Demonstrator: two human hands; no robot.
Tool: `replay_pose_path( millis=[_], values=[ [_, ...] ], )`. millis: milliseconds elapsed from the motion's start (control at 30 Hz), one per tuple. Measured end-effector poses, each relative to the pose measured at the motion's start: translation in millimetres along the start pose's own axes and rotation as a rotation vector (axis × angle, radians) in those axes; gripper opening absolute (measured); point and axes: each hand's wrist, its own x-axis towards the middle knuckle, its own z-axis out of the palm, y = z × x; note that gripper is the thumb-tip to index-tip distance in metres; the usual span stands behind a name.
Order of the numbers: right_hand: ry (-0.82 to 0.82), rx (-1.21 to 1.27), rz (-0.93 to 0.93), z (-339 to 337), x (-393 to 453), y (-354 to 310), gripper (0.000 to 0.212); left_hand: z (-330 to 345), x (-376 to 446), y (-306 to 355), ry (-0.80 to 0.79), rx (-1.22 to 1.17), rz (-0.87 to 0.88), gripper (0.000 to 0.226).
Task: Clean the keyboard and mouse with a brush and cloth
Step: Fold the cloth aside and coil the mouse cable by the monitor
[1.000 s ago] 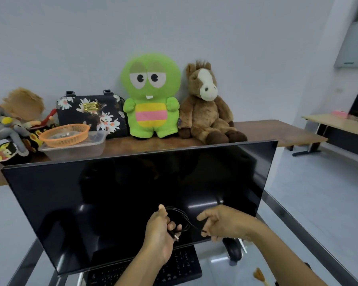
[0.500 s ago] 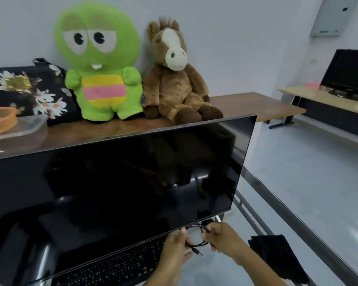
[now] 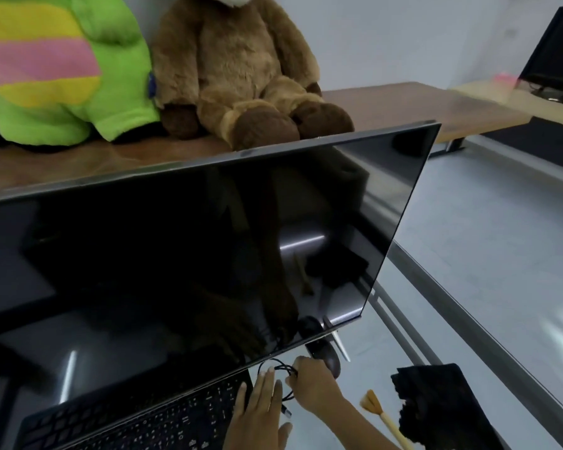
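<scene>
Item: cable (image 3: 281,376), black, coiled. Since a second ago we have lowered it from in front of the monitor (image 3: 208,254) screen to just above the tabletop (image 3: 348,414), at the right end of the keyboard (image 3: 163,420). Our right hand (image 3: 312,386) pinches the coil with curled fingers; our left hand (image 3: 260,407) lies flat with straight fingers over the keyboard's right edge, touching the loops. The plug end hangs toward us below the coil.

Reading: we judge the cable is being tucked aside, so cleaning proper has not begun; neither tool is picked up.

Item: mouse (image 3: 327,358), dark, just beyond the right hand, partly under the monitor's lower corner; long axis runs near-to-far, which end faces us we cannot tell.

Item: keyboard, black, long axis left-to-right, parallel to the monitor's lower edge, far rows hidden beneath it.

Item: brush (image 3: 382,417), bristles pointing away and left, handle running toward us and right.

Item: cloth (image 3: 436,404), black, crumpled, just right of the brush.
</scene>
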Motion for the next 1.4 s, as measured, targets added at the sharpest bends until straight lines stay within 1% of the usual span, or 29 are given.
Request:
replay_pose_path(
  millis=[67, 100, 167, 200, 233, 300, 367, 400, 467, 500, 533, 600, 667, 733, 767, 800, 833, 867, 900, 1000, 1067, 1233, 1300, 1333, 1400],
  values=[
    [0.089, -0.086, -0.065, 11, 1, 3, 0.030, 19, 5, -14, 0.012, 0.073, 0.042, 0.075],
    [0.152, -0.134, -0.112, 15, -3, 4, 0.033, 13, 5, -14, 0.019, 0.091, 0.060, 0.079],
    [0.293, -0.249, -0.213, 22, -11, 10, 0.041, 17, 6, -13, 0.038, 0.116, 0.032, 0.087],
    [0.362, -0.264, -0.241, 26, -15, 15, 0.045, 18, 6, -10, 0.039, 0.122, 0.010, 0.086],
    [0.470, -0.262, -0.293, 30, -18, 19, 0.047, 18, 5, -7, 0.025, 0.117, -0.025, 0.081],
    [0.646, -0.242, -0.389, 40, -24, 28, 0.042, 18, 7, -3, -0.006, 0.113, -0.078, 0.076],
    [0.749, -0.200, -0.402, 48, -31, 31, 0.044, 21, 10, 1, 0.042, 0.132, -0.109, 0.075],
    [0.764, -0.177, -0.399, 53, -33, 32, 0.047, 24, 12, 3, 0.077, 0.146, -0.121, 0.074],
    [0.745, -0.129, -0.446, 55, -33, 32, 0.044, 27, 14, 12, 0.100, 0.150, -0.164, 0.070],
    [0.711, -0.088, -0.482, 55, -32, 32, 0.043, 29, 16, 14, 0.120, 0.146, -0.178, 0.066],
    [0.661, -0.046, -0.519, 53, -30, 32, 0.045, 32, 17, 16, 0.159, 0.145, -0.180, 0.059],
    [0.559, -0.006, -0.544, 49, -27, 31, 0.056, 34, 20, 17, 0.269, 0.140, -0.168, 0.048],
    [0.497, 0.022, -0.548, 45, -27, 30, 0.057, 30, 21, 15, 0.320, 0.098, -0.125, 0.056],
    [0.486, 0.008, -0.595, 44, -28, 31, 0.045, 24, 21, 6, 0.350, 0.091, -0.068, 0.060],
    [0.502, -0.024, -0.635, 46, -26, 34, 0.034, 21, 19, 0, 0.346, 0.105, -0.043, 0.058],
    [0.517, -0.065, -0.662, 49, -25, 36, 0.021, 20, 17, -7, 0.348, 0.124, -0.014, 0.052],
    [0.516, -0.091, -0.657, 51, -23, 38, 0.015, 19, 14, -13, 0.357, 0.138, 0.012, 0.043],
    [0.506, -0.095, -0.646, 53, -22, 38, 0.017, 19, 11, -18, 0.353, 0.147, 0.033, 0.039],
    [0.494, -0.101, -0.638, 56, -19, 39, 0.018, 18, 8, -22, 0.321, 0.150, 0.048, 0.040],
    [0.489, -0.104, -0.629, 58, -15, 39, 0.021, 20, 3, -24, 0.211, 0.157, 0.066, 0.058],
    [0.527, -0.067, -0.638, 55, -11, 40, 0.014, 21, 1, -22, 0.174, 0.163, 0.075, 0.064],
    [0.576, -0.142, -0.681, 58, -10, 48, 0.014, 22, -1, -15, 0.105, 0.175, 0.024, 0.066],
    [0.597, -0.137, -0.680, 62, -9, 51, 0.008, 22, -2, -11, 0.084, 0.172, -0.001, 0.067],
    [0.592, -0.126, -0.671, 62, -8, 51, 0.009, 23, -2, -8, 0.076, 0.177, 0.003, 0.067],
    [0.548, -0.104, -0.654, 58, -5, 49, 0.022, 24, -4, -5, 0.034, 0.189, 0.012, 0.067]
  ],
)
